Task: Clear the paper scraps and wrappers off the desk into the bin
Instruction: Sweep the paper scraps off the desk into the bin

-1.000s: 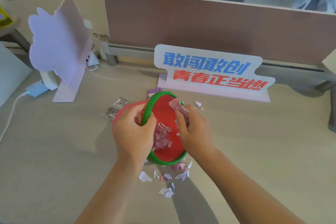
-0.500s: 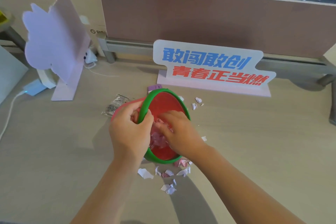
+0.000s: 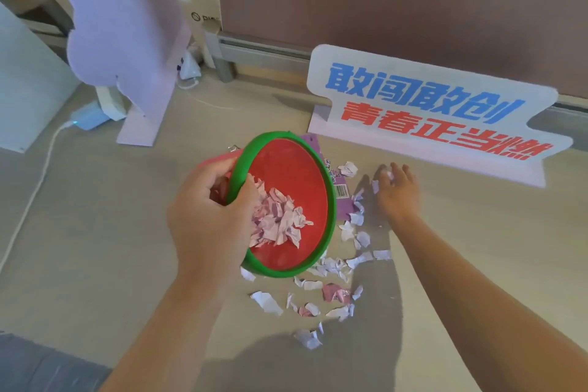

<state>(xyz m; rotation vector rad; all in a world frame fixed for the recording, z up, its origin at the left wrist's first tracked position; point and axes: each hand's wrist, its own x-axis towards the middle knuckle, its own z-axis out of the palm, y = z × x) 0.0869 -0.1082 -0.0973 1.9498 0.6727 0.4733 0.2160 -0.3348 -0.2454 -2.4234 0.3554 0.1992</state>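
My left hand (image 3: 210, 219) grips the green rim of a small red bin (image 3: 296, 165), held tilted above the desk, with a heap of pink-white paper scraps (image 3: 280, 219) inside. My right hand (image 3: 397, 191) is down on the desk to the right of the bin, fingers curled over small scraps (image 3: 386, 176). Several torn scraps (image 3: 331, 293) lie on the desk below and right of the bin. A purple wrapper (image 3: 342, 197) with a barcode pokes out from behind the bin's right edge. A crinkled clear wrapper (image 3: 234, 148) peeks out behind the bin's top left.
A white standing sign (image 3: 429, 114) with blue and red characters stands just behind my right hand. A lilac cut-out card stand (image 3: 127, 41) is at the back left, with a charger and white cable (image 3: 38, 175) beside it. A brown divider panel (image 3: 397, 3) closes the desk's far edge.
My right hand has come out of the bin, leaving scraps inside, and moved right down to the desk by the sign. The bin stays in my left hand, tilted more toward me.
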